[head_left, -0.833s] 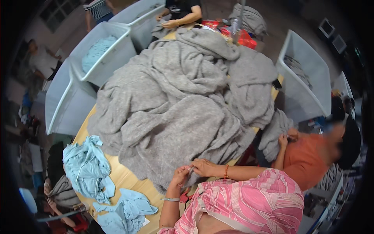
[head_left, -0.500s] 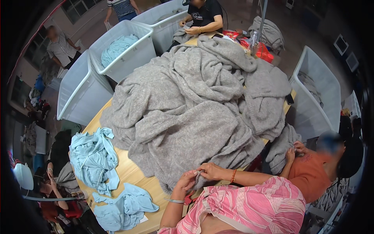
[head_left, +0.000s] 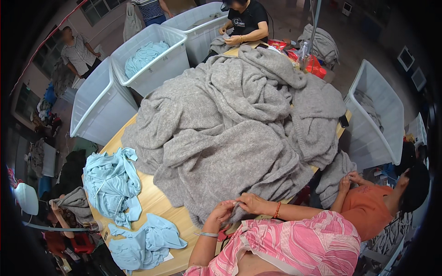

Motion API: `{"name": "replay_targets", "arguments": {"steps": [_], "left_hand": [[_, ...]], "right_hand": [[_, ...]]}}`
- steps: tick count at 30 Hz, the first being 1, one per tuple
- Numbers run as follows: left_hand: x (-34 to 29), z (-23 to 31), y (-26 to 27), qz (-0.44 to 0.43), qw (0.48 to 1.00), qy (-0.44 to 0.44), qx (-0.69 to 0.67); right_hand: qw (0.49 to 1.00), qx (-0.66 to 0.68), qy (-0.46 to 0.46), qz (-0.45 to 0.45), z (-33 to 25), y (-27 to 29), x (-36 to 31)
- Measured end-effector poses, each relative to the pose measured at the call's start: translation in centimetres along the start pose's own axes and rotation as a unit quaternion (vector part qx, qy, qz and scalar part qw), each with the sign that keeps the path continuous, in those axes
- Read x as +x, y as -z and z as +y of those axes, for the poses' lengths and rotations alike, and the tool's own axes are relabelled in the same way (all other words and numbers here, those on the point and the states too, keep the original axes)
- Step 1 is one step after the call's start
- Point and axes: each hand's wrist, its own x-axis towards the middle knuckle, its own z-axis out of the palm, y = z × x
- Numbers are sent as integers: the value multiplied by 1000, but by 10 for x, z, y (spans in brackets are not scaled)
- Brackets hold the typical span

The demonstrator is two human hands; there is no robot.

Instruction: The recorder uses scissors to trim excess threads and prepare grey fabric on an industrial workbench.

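Observation:
At the near edge of the table, my left hand [head_left: 223, 211] and my right hand [head_left: 250, 203] meet with fingertips pinched together. Between them is a small bit of the edge of a grey knit garment [head_left: 239, 158], whose wide folds spread away over the tabletop. A grey band circles my left wrist and orange beads circle my right. Just below the hands, partly covered by my pink sleeve, lies a small red object [head_left: 223, 234] whose kind I cannot make out. More grey knitwear [head_left: 184, 103] is heaped behind.
Two light blue garment bundles [head_left: 110, 184] lie on the table's left side. White plastic bins [head_left: 159, 71] stand beyond the left edge, another bin [head_left: 380, 119] at the right. Close on my right, a co-worker in orange [head_left: 368, 207] handles grey fabric. Another person [head_left: 246, 23] works at the far end.
The view has shifted slightly. My hands keep the same pinch on the grey edge. At the far left, a standing person now has a grey garment hanging beside them.

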Motion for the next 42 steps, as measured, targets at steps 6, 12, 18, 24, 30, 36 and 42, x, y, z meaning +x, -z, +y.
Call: {"name": "replay_targets", "arguments": {"steps": [6,12,18,24,30,36,42], "left_hand": [[16,-22,15,39,997,-64,-16],[-4,1,-17,53,998,-27,14],[2,-12,1,23,999,-33,12],[0,-5,3,0,1000,-13,-12],[3,-3,5,-8,1000,-9,8],[2,-11,0,7,999,-34,34],[-1,-30,-24,128,922,-285,230]], "right_hand": [[999,-25,0,25,0,-3,-4],[999,-17,-20,-27,5,-3,-1],[998,-4,-27,-55,-4,5,2],[998,-9,-41,-35,-8,5,2],[999,-15,-3,45,-1,-3,2],[1000,-15,-6,0,5,1,3],[1000,-18,-19,-6,7,6,5]]}}
